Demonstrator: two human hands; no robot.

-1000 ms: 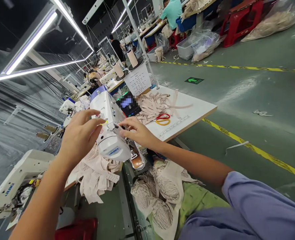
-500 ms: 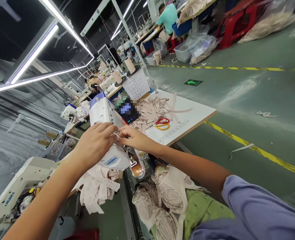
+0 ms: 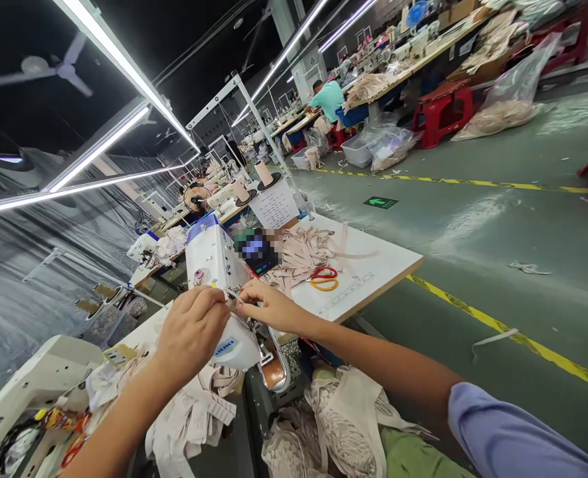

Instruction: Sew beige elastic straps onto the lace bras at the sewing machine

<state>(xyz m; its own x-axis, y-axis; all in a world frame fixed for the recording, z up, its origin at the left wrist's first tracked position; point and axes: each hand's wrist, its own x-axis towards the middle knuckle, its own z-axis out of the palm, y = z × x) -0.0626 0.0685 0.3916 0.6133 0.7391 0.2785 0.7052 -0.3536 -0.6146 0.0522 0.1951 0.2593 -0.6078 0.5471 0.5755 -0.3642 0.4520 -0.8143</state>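
Note:
Over the head of a white sewing machine [image 3: 212,255], my two hands meet with fingertips almost touching. A thin pale strip [image 3: 232,294] spans the small gap between them. My left hand [image 3: 194,328] is closed in a pinch at its left end; the fingertips are partly turned away from view. My right hand [image 3: 268,304] pinches the other end between thumb and forefinger. Below them, beige lace bras [image 3: 348,411] lie across my lap. Left of the machine head, a heap of beige fabric strips [image 3: 194,411] hangs over the table edge.
Red and orange-handled scissors [image 3: 324,279] lie beside piled beige strips [image 3: 303,252] on the white tabletop [image 3: 393,255]. Thread cones [image 3: 264,174] stand behind. A second sewing machine [image 3: 44,378] is at left. Across the aisle are a seated person [image 3: 327,99] and red stools [image 3: 443,109].
My view has tilted up, so the machine and table sit lower in the picture. Both hands remain together over the machine with the strip between them.

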